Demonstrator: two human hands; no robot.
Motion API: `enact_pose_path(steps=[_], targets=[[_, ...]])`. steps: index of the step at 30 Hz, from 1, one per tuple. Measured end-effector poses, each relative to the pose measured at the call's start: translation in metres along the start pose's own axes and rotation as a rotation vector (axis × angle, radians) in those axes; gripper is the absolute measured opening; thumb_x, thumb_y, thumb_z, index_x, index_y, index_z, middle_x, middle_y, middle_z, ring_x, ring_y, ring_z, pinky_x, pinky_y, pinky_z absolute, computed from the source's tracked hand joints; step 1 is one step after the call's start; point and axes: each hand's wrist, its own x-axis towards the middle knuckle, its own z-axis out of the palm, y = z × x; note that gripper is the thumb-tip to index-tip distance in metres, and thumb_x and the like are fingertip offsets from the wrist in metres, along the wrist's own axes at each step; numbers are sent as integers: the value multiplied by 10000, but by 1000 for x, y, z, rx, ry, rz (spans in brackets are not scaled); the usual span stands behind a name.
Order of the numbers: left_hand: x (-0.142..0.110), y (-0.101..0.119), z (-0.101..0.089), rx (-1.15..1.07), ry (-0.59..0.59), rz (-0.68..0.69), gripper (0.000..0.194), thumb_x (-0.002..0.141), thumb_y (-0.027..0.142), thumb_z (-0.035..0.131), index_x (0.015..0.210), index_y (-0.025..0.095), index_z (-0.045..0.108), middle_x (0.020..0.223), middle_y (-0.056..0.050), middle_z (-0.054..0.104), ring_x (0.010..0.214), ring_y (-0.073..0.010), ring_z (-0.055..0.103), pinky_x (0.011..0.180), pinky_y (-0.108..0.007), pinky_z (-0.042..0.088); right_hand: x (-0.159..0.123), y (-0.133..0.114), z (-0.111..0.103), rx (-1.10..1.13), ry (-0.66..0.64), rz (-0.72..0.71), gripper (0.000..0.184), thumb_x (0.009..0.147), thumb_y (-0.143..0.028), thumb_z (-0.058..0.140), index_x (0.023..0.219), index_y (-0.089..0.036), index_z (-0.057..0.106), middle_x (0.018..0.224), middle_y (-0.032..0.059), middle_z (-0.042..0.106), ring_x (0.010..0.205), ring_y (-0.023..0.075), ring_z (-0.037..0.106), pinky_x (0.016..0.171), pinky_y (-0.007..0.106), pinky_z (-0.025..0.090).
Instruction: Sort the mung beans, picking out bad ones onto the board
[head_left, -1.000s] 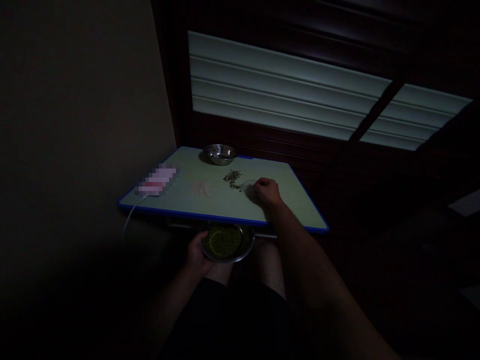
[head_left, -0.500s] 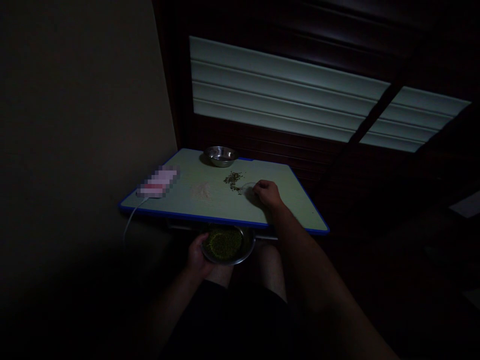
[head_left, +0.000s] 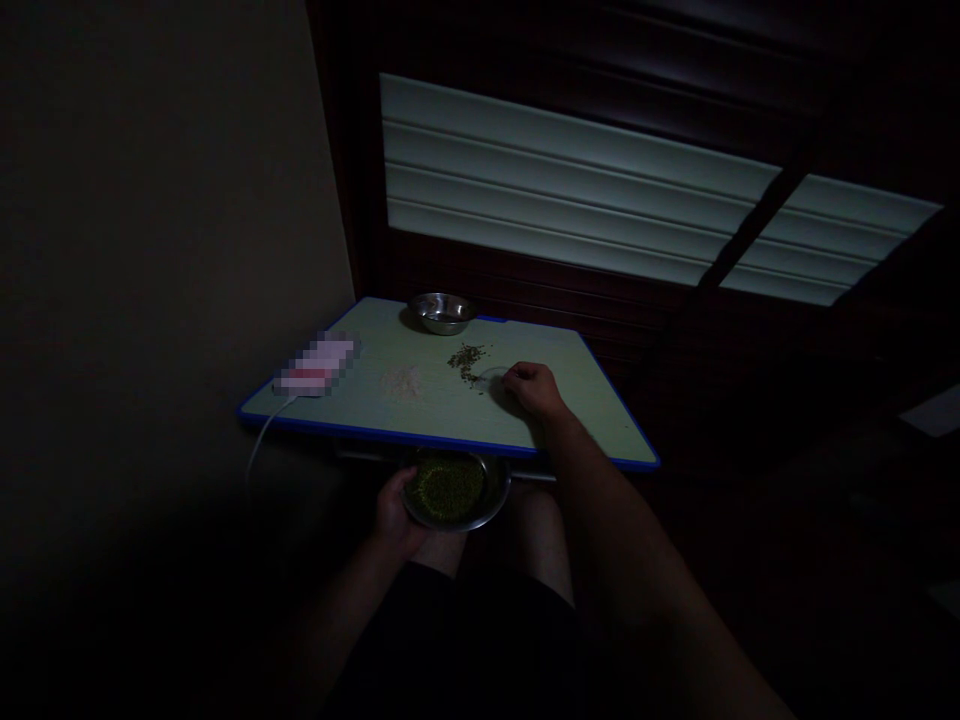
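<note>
In dim light a small green table (head_left: 585, 395) with a blue rim stands before me. My left hand (head_left: 394, 512) grips the rim of a steel bowl (head_left: 495, 500) full of small green grains, held just under the table's near edge above my knees. My right hand (head_left: 531, 385) rests on the tabletop with its fingers curled, beside a small pile of dark green grains (head_left: 466, 360). A faint pale round thing (head_left: 489, 376) lies at its fingertips; whether it is held cannot be made out.
A second steel bowl (head_left: 442, 310) sits at the table's far edge. A pale heap of grains (head_left: 401, 380) lies mid-table. A blurred pinkish object (head_left: 315, 364) with a white cable (head_left: 262, 435) sits at the left. A wall is left, dark shuttered panels behind.
Hardly anything has moved. The view shifted slightly, and my right hand crept a little toward the green pile. The left hand still holds the bowl.
</note>
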Motion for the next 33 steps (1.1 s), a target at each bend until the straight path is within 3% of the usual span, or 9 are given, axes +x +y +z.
enact_pose_path(steps=[26,33], targets=[[0,0,2,4,28,21,198,762,180,518,776,108,701,747,-116,744,703,-246,704,659,-358,571,3,5,4,51,-50,-65,169,620,-330,590,611,-165,623,563,-10,581,558,121,492,555,249,378],[1,0,1,3,30,3,191,762,176,522,779,111,702,748,-120,743,697,-245,703,653,-358,573,7,3,10,-37,78,-218,192,725,-335,507,675,-180,609,636,-4,594,642,136,515,633,260,402]])
